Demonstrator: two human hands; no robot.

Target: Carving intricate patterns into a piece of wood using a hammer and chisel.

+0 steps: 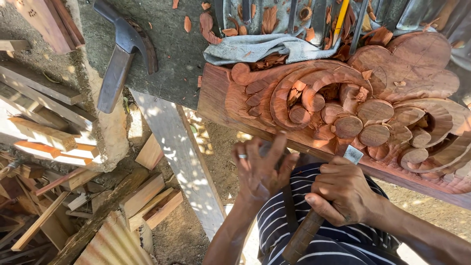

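A reddish carved wood panel (343,98) with scrolls and round petals lies on the bench in front of me. My right hand (341,191) is closed around a chisel (314,221) with a brown wooden handle; its flat steel blade tip (353,154) rests against the panel's lower edge. My left hand (260,167), a ring on one finger, hovers with fingers spread just left of the chisel, below the panel's edge, holding nothing that I can see. My striped dark shirt (314,235) shows beneath both hands.
A hammer (120,54) lies on the grey bench top at upper left. A grey cloth (260,46) and several chisels (319,14) sit behind the panel among wood chips. Offcut boards (147,196) and planks litter the dirt ground at left. A pale bench leg (181,157) slants down.
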